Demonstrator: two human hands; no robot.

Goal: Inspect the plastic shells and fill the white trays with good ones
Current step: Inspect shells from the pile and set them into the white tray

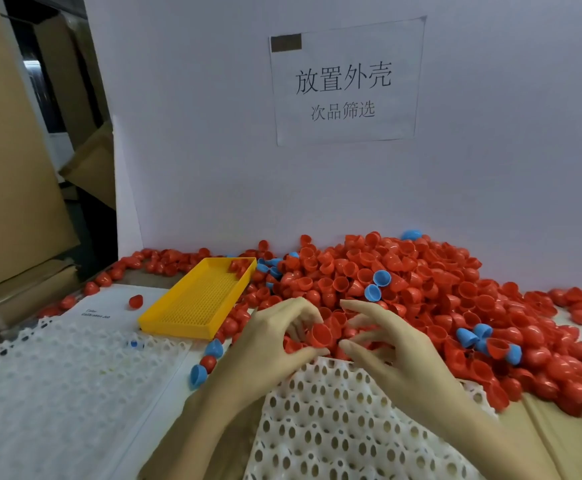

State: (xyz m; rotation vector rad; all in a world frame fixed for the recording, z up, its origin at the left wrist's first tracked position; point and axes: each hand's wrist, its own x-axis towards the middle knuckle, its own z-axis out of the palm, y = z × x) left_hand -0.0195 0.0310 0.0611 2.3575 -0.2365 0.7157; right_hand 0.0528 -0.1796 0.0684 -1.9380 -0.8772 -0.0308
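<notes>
Red plastic fills most of what I can see from the head view: a deep heap of red shells (421, 282) banked against the white partition (213, 150), with a few blue shells (381, 278) mixed in. My left hand (265, 344) pinches one red shell (320, 335) between thumb and curled fingertips, its open mouth turned partly toward me, held just at the near edge of the heap. My right hand (386, 341) hovers just to the right of that shell with fingers spread and loosely bent; I see nothing held in it.

Directly below the pinched shell lies the near white tray (334, 420), and every pocket of it that shows is bare. A second white tray (57, 375) sits well to the left of the grip, and it looks unfilled too (a blue speck shows near its far edge, too small to name). Beyond the left hand, up and to the left, a yellow tray (199, 299) holds a few red pieces in its far corner; I would guess it takes rejects.

So I judge the work barely begun: one shell under inspection, no good ones seated in the pockets I can see, and nearly the whole heap left to sort.
</notes>
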